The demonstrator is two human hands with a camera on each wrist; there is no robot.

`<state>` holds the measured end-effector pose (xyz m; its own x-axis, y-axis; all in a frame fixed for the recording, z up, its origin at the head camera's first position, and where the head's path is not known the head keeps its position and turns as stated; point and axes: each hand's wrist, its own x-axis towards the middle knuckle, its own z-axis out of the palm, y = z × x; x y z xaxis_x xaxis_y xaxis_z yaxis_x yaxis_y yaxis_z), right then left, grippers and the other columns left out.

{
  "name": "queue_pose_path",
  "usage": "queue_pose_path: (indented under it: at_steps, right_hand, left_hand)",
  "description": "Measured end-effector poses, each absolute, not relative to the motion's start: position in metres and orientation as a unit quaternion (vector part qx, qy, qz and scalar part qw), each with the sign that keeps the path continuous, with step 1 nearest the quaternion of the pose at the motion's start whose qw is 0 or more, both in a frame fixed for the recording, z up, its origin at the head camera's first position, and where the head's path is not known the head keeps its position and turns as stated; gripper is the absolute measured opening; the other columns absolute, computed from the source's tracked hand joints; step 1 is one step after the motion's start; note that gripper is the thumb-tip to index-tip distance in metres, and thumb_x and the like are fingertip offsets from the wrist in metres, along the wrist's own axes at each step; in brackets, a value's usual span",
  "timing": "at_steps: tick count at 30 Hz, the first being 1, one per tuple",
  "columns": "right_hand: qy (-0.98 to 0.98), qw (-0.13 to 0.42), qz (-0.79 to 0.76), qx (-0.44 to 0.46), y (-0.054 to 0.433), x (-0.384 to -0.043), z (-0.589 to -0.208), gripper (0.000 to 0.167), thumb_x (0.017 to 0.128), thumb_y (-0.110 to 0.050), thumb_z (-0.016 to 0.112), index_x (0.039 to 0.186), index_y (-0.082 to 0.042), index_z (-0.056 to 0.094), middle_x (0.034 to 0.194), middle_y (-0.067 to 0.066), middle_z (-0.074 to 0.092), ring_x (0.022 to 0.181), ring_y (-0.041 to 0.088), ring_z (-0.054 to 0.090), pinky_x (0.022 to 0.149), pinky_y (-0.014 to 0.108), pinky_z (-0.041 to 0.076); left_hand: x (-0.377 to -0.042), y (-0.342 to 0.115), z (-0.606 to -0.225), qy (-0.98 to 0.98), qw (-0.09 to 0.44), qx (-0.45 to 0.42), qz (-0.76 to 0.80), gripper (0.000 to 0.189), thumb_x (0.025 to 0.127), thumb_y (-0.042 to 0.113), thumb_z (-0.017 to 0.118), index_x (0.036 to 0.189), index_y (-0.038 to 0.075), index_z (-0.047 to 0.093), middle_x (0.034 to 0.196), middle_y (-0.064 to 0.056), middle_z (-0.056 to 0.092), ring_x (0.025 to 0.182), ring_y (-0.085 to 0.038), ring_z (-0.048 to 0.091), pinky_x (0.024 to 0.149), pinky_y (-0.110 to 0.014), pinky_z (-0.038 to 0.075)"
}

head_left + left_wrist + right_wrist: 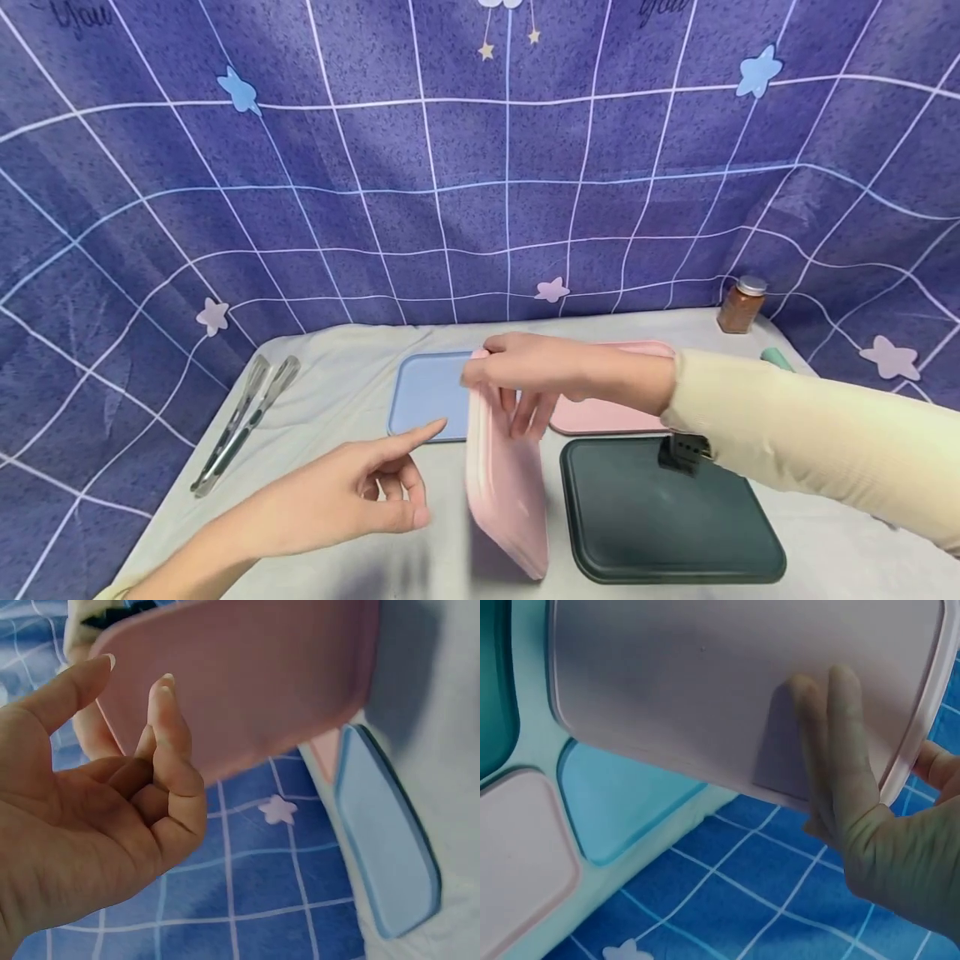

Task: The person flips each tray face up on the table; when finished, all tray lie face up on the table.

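Observation:
My right hand (525, 371) grips a pink tray (513, 500) by its upper edge and holds it on its side, nearly upright, above the table. In the right wrist view, two straight fingers (847, 727) lie along the broad face of this tray (675, 697), with the thumb round its rim. To the left of it, my left hand (345, 496) hovers without holding anything, its index finger pointing out and the others loosely bent. A gap separates this hand (112, 802) from the tray in the head view.
Behind lie a blue tray (427, 387) and another pink tray (600, 417), partly covered by my right arm. A dark green tray (667, 517) is at the front right. Metal tongs (243, 429) rest at left; a lidded jar (742, 307) stands at the back right.

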<state>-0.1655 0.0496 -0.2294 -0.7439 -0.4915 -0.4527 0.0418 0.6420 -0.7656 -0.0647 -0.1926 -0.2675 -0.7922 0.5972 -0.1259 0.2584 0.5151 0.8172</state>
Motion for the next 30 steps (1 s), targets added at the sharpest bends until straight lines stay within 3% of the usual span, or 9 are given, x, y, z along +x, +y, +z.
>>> queue_pose_path:
  at_steps: [1, 4, 9, 12, 15, 19, 23, 30]
  right_hand:
    - [0.841, 0.336, -0.403, -0.134, 0.055, -0.166, -0.228, 0.033, 0.089, -0.036, 0.055, 0.105, -0.007, 0.054, 0.084, 0.015, 0.064, 0.069, 0.033, 0.074, 0.056, 0.040, 0.060]
    - [0.833, 0.344, -0.412, -0.131, 0.071, -0.166, -0.224, 0.045, 0.089, -0.033, 0.055, 0.125, -0.007, 0.052, 0.080, 0.010, 0.063, 0.070, 0.030, 0.074, 0.058, 0.040, 0.060]
    - [0.826, 0.346, -0.426, -0.131, 0.096, -0.166, -0.220, 0.067, 0.090, -0.027, 0.055, 0.150, -0.009, 0.031, 0.077, 0.008, 0.065, 0.071, 0.027, 0.074, 0.061, 0.041, 0.061]
    - [0.829, 0.336, -0.427, -0.133, 0.112, -0.165, -0.220, 0.070, 0.090, -0.024, 0.053, 0.155, -0.012, 0.028, 0.091, 0.012, 0.069, 0.073, 0.027, 0.074, 0.061, 0.041, 0.061]
    - [0.834, 0.329, -0.423, -0.132, 0.130, -0.165, -0.221, 0.070, 0.093, -0.024, 0.052, 0.157, -0.014, 0.026, 0.098, 0.016, 0.071, 0.073, 0.026, 0.074, 0.061, 0.041, 0.061]
    - [0.830, 0.336, -0.427, -0.124, 0.158, -0.168, -0.225, 0.069, 0.094, -0.021, 0.051, 0.157, -0.011, 0.026, 0.086, 0.014, 0.071, 0.069, 0.024, 0.072, 0.062, 0.043, 0.061]
    - [0.805, 0.352, -0.464, -0.114, 0.185, -0.170, -0.232, 0.071, 0.093, -0.015, 0.050, 0.159, -0.012, 0.023, 0.080, 0.014, 0.072, 0.063, 0.024, 0.071, 0.062, 0.043, 0.060]
    - [0.705, 0.380, -0.580, -0.151, 0.204, -0.172, -0.265, 0.071, 0.100, -0.014, 0.053, 0.161, -0.010, 0.015, 0.104, 0.014, 0.071, 0.075, 0.019, 0.073, 0.067, 0.046, 0.061]
  left_hand:
    - [-0.067, -0.195, -0.270, 0.844, 0.207, 0.253, 0.425, 0.076, 0.094, 0.030, 0.070, 0.158, 0.014, 0.032, 0.096, 0.002, 0.068, 0.080, -0.007, 0.062, 0.065, -0.023, 0.049]
    - [-0.076, -0.204, -0.276, 0.839, 0.225, 0.240, 0.432, 0.070, 0.097, 0.028, 0.066, 0.157, 0.010, 0.034, 0.097, -0.001, 0.066, 0.083, -0.009, 0.064, 0.070, -0.023, 0.051]
    - [-0.090, -0.217, -0.285, 0.826, 0.258, 0.221, 0.449, 0.067, 0.101, 0.026, 0.060, 0.157, 0.005, 0.030, 0.101, -0.008, 0.066, 0.089, -0.016, 0.065, 0.080, -0.023, 0.051]
    - [-0.097, -0.222, -0.293, 0.821, 0.282, 0.216, 0.446, 0.065, 0.103, 0.028, 0.057, 0.157, 0.003, 0.030, 0.103, -0.008, 0.069, 0.090, -0.022, 0.066, 0.081, -0.025, 0.052]
    - [-0.104, -0.225, -0.306, 0.821, 0.307, 0.200, 0.438, 0.064, 0.103, 0.032, 0.056, 0.156, 0.004, 0.033, 0.102, -0.008, 0.072, 0.089, -0.024, 0.066, 0.073, -0.028, 0.051]
    - [-0.109, -0.227, -0.328, 0.811, 0.340, 0.174, 0.444, 0.066, 0.102, 0.035, 0.057, 0.156, 0.004, 0.033, 0.100, -0.008, 0.072, 0.087, -0.022, 0.066, 0.069, -0.029, 0.050]
    - [-0.110, -0.226, -0.348, 0.799, 0.354, 0.152, 0.461, 0.075, 0.101, 0.035, 0.058, 0.160, 0.005, 0.022, 0.099, -0.009, 0.073, 0.085, -0.022, 0.067, 0.068, -0.028, 0.049]
    - [-0.112, -0.221, -0.377, 0.780, 0.353, 0.122, 0.502, 0.085, 0.100, 0.037, 0.061, 0.162, 0.010, 0.010, 0.104, -0.007, 0.073, 0.086, -0.021, 0.067, 0.069, -0.029, 0.048]
